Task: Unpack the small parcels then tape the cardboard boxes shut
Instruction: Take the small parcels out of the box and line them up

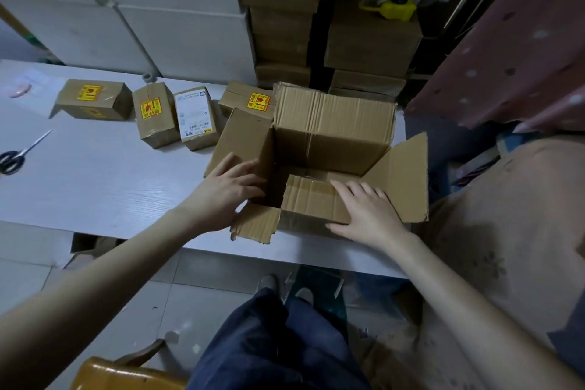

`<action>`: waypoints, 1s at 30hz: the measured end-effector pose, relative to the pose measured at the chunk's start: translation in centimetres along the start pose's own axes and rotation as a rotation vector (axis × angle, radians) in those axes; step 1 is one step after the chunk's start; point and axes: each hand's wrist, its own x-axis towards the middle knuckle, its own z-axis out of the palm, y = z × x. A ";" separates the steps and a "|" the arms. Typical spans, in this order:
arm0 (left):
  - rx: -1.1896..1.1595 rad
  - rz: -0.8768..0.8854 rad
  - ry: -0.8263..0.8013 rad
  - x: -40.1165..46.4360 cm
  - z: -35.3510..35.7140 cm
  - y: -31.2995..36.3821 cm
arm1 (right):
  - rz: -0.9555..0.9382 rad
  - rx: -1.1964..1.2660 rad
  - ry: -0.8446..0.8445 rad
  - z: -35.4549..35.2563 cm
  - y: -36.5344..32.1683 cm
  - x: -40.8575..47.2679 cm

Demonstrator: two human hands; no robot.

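Left hand, fingers extended, rests on the left flap of the open cardboard box; right hand lies flat, fingers spread, on the near flap. The box's visible interior shows only cardboard. Four small parcels stand beyond the left hand on the table.

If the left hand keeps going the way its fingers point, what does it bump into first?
Probably the left wall of the open cardboard box. The left hand points right, its fingertips already at that wall's edge. Depth is hard to judge; they might slip inside instead.
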 end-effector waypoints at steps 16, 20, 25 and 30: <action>-0.051 0.030 0.509 -3.7 -2.3 -3.6 | -0.088 -0.008 0.171 -6.0 -3.7 2.4; -0.111 0.021 0.534 -5.7 -2.9 -7.2 | -0.125 -0.031 0.177 -8.1 -7.1 4.4; -0.107 -0.042 0.514 -9.8 -2.4 -12.6 | -0.115 -0.083 0.198 -8.7 -13.7 7.7; -0.152 -0.030 0.527 -15.6 -1.8 -20.7 | -0.093 -0.075 0.210 -7.6 -22.6 12.1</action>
